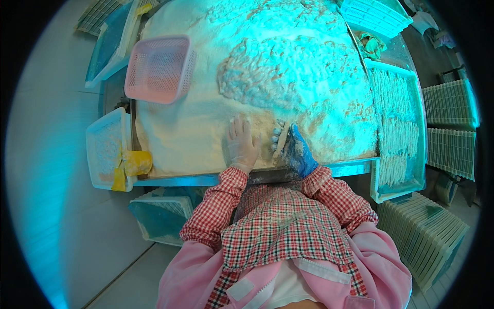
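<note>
My left hand (241,144), in a thin whitish glove, lies flat with its fingers stretched out on the floured work table (180,139), near its front edge. It holds nothing. To its right, my right hand (299,153) wears a blue glove dusted with flour. Its fingers are curled around a pale floured strip (281,139), perhaps more than one. Just beyond both hands spreads a wide heap of floury pieces (272,72), too coated to tell their kind. Bluish light falls on this heap.
A pink perforated basket (159,69) stands on the table's left. A white tray (105,149) and a yellow scoop-like thing (138,162) sit at the left edge. At right, a tray (399,190) holds rows of floured strips. Slatted racks (424,237) stack below it.
</note>
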